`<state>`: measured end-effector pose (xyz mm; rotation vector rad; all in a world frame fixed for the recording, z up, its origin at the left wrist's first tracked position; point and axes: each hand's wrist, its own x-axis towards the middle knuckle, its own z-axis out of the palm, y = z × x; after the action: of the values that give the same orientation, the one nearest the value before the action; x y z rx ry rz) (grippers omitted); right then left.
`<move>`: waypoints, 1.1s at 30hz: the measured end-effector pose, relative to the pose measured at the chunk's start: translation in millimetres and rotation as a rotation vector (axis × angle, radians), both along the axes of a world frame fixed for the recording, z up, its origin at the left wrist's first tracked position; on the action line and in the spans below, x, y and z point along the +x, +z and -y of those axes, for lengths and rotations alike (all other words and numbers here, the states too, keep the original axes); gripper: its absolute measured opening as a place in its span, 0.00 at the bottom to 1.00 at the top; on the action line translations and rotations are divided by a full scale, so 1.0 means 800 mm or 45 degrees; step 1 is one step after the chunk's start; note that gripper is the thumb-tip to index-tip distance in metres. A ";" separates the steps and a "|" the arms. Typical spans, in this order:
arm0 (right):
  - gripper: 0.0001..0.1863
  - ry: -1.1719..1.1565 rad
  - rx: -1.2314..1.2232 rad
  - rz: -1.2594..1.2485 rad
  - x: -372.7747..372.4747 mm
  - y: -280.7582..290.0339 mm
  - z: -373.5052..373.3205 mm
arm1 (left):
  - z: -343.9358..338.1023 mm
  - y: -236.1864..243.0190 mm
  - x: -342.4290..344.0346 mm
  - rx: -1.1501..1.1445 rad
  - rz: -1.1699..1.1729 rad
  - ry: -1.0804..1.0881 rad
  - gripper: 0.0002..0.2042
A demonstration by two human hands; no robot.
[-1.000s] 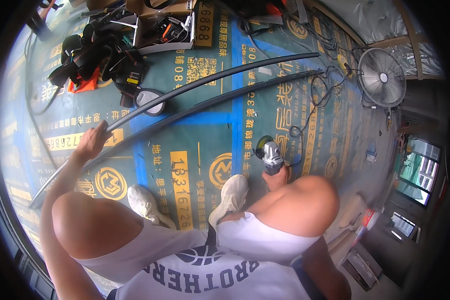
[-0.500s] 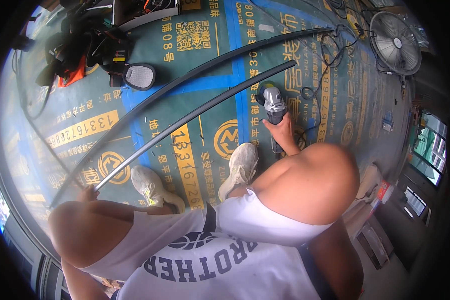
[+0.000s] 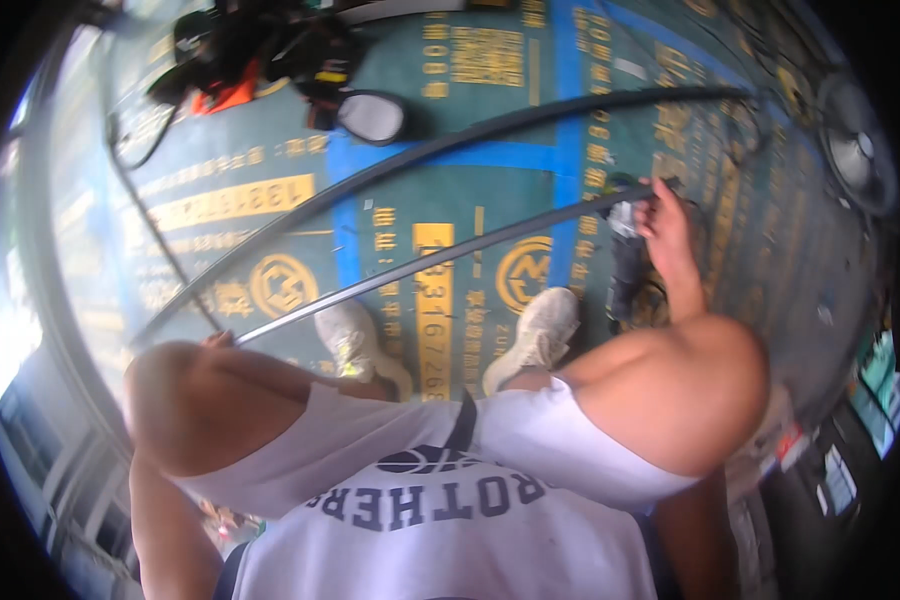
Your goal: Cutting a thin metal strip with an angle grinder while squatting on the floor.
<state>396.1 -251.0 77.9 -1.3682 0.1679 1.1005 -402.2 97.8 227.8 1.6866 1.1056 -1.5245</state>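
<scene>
I am squatting on a green printed mat [image 3: 270,170] that covers the floor, and two long grey strips lie across it from near left to far right. The far strip [image 3: 530,112] arcs away untouched; the near strip [image 3: 420,265] is the one I have at both ends. My left hand [image 3: 218,340] sits at its near-left end, mostly hidden behind my left knee, so I cannot tell how the fingers close there. My right hand [image 3: 665,222] is at the far-right end, fingers curled around a small grey tool [image 3: 625,215] that meets the strip's tip. As I judge it, the work on that end is under way and not finished: the tool is on the tip and the strip shows no visible change along its length. The far strip looks yet to be handled. A fan [image 3: 850,160] stands at the far right, a pile of dark gear [image 3: 260,50] far left, and my two pale shoes [image 3: 450,335] rest just near the strip.
</scene>
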 end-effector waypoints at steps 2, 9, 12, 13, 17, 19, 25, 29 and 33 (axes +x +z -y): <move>0.16 -0.028 -0.046 -0.067 0.043 0.019 0.076 | 0.015 -0.031 0.071 -0.170 0.203 -0.020 0.17; 0.19 0.101 0.013 -0.064 0.063 -0.028 0.039 | -0.067 -0.031 0.163 -0.126 0.011 0.046 0.19; 0.21 0.062 -0.168 -0.005 0.068 -0.015 0.058 | -0.005 -0.055 0.168 -0.225 0.139 0.098 0.20; 0.20 0.062 -0.191 0.009 0.050 -0.007 0.044 | 0.029 -0.043 0.153 -0.192 0.230 0.145 0.21; 0.15 0.123 0.080 -0.071 -0.026 0.010 -0.037 | 0.104 0.010 0.174 0.087 0.685 0.461 0.22; 0.16 0.168 0.192 -0.079 -0.041 0.012 -0.057 | 0.077 0.024 0.242 0.282 0.989 0.828 0.22; 0.16 0.208 0.094 0.031 -0.064 0.024 -0.045 | -0.081 -0.133 0.398 -0.518 -0.008 -0.626 0.47; 0.16 0.270 0.049 0.045 -0.079 0.031 -0.045 | 0.062 -0.142 0.616 -0.407 1.016 -0.219 0.24; 0.17 0.523 -0.157 0.672 -0.057 0.042 0.009 | 0.150 -0.161 0.723 -0.256 1.488 -0.109 0.16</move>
<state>350.5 -258.0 111.1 -1.8068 -0.4545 1.0292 175.8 -22.2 98.7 1.9971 0.2376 -0.4265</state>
